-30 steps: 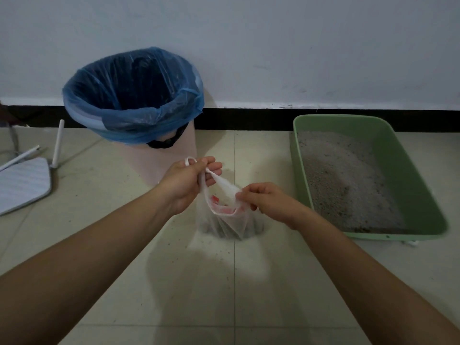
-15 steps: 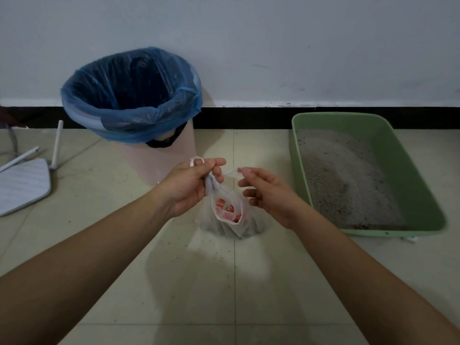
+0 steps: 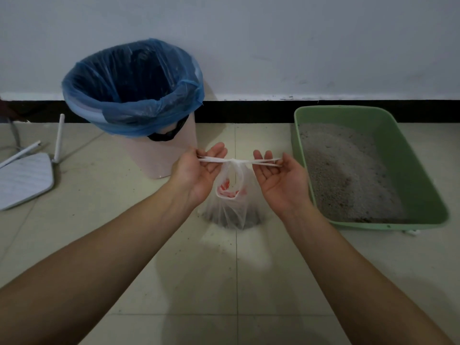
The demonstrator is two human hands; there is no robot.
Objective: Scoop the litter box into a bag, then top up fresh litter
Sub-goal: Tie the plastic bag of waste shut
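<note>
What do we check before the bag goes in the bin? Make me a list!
1. Knot tight: cannot tell. The handles are crossed and pulled out sideways.
2. Both handles held: ok. The left hand and the right hand each pinch one.
3. Bag has no holes: cannot tell. The picture is too dim.
4. Bin open, with the liner on: ok.
5. Floor clean round the bag: not ok. It looks gritty there.
</note>
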